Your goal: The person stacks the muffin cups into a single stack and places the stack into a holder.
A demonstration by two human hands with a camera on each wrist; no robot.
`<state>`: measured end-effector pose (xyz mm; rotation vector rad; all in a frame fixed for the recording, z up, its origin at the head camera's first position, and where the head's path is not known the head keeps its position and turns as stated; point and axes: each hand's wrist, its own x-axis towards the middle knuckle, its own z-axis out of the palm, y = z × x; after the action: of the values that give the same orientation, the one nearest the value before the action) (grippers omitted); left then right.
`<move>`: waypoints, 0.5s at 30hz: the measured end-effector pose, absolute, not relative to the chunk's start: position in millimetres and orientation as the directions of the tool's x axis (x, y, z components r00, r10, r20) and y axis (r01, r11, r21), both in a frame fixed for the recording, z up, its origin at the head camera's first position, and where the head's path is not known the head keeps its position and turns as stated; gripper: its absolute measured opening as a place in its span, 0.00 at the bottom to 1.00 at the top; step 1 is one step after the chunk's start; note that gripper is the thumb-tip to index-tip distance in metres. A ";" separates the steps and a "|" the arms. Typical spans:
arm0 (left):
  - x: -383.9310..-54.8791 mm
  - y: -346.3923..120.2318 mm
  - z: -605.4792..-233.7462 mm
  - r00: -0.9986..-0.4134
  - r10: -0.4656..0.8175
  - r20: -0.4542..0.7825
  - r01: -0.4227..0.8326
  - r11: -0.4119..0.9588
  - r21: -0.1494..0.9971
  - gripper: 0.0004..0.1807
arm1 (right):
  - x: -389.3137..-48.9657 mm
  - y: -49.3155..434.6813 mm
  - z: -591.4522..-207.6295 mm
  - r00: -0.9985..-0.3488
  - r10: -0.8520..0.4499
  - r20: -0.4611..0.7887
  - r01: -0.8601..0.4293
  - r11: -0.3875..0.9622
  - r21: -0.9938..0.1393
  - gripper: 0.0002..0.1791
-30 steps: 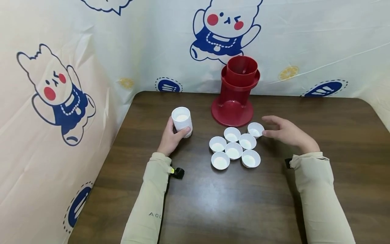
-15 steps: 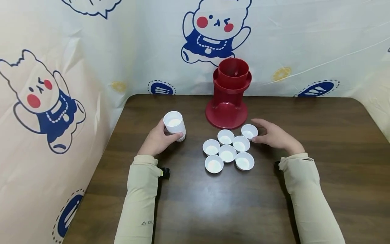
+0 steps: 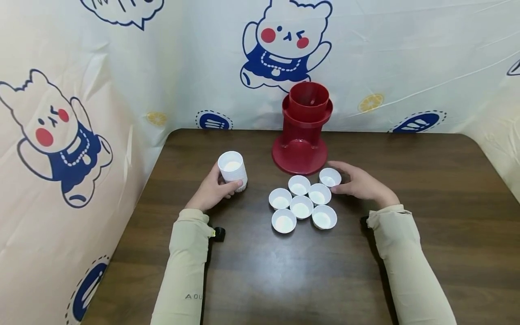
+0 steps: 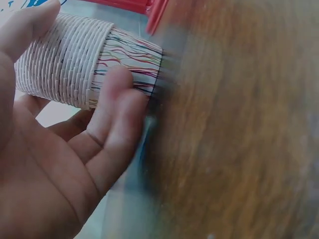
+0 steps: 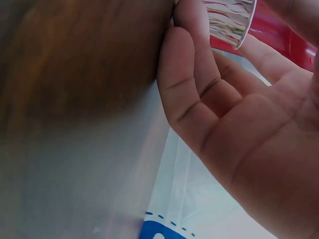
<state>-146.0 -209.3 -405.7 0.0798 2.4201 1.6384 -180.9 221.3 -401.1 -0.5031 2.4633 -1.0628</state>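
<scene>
My left hand (image 3: 213, 189) grips a nested stack of white paper cups (image 3: 233, 170), held tilted on the table's left half. In the left wrist view the stack (image 4: 65, 55) shows tightly packed rims, with coloured wavy lines on the lowest cup. My right hand (image 3: 361, 183) has thumb and bent fingers around the far-right single paper cup (image 3: 330, 177). In the right wrist view part of that cup (image 5: 229, 22) shows between the fingers (image 5: 177, 59). Several more white cups (image 3: 301, 207) stand upright in a close group, mouths up, beside it.
A red stand (image 3: 299, 155) with a round base and a red cylinder (image 3: 308, 101) on top rises behind the cups at the table's back edge. A printed cartoon curtain (image 3: 183, 67) hangs behind and at the left of the brown table (image 3: 260, 280).
My right hand has moved in around the far-right cup, which has shifted slightly away from its neighbour. My left hand keeps hold of the stack. The head view has shifted a little.
</scene>
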 end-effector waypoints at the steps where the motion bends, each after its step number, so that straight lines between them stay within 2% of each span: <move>1: -146.3 -209.1 -405.7 -0.973 0.172 -0.152 -0.080 0.369 0.926 0.44 | -180.9 221.0 -401.4 -0.852 -0.475 -0.221 -0.167 0.645 -0.745 0.43; 6: -148.0 -209.6 -406.1 -0.965 0.191 -0.179 -0.097 0.374 0.922 0.45 | -180.6 218.3 -401.1 -0.856 -0.467 -0.222 -0.173 0.662 -0.729 0.40; 15: -146.8 -208.3 -403.0 -0.951 0.222 -0.213 -0.088 0.466 0.881 0.48 | -180.2 215.0 -395.6 -0.862 -0.447 -0.240 -0.162 0.691 -0.705 0.37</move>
<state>-146.8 -208.3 -403.0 0.1143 2.4200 1.4803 -180.2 215.0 -395.6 -0.4743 2.5068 -0.9911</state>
